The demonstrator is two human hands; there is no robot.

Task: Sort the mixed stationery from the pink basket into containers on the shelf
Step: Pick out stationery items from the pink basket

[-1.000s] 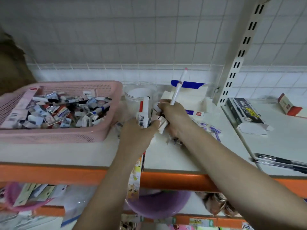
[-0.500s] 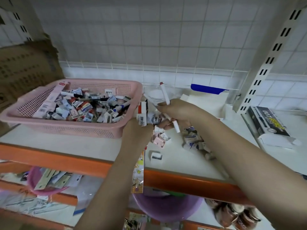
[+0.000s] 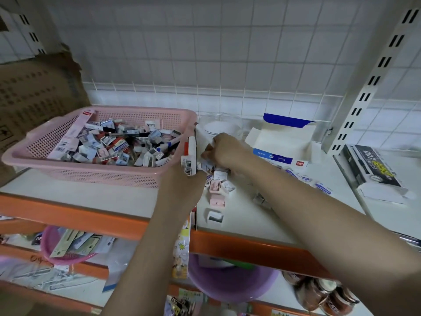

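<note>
Here, seen from above and behind the person's two bare arms:

Pink basket: the pink basket (image 3: 98, 172) sits at the left of the white shelf (image 3: 102, 199), heaped with small boxed stationery pieces and a few pens.

Left hand: the left hand (image 3: 182, 185) is just beside the basket's right corner, fingers curled round an upright flat packet (image 3: 190, 158), white and red with a barcode label low on its face.

Right hand: the right hand (image 3: 224, 151) reaches down to a loose pile of small items (image 3: 217, 183) on the shelf, touching the top of the pile. Its fingers are curled, but whether they pinch a piece cannot be told.

Loose items: pink and white little boxes lie scattered on the shelf between the two forearms.

Containers: a clear round tub (image 3: 222, 126) stands behind the right hand, near the tiled wall; an open white carton (image 3: 282, 144) with blue trim lies to its right.

Far right: a black printed box (image 3: 373, 169) rests on the neighbouring shelf.
</note>
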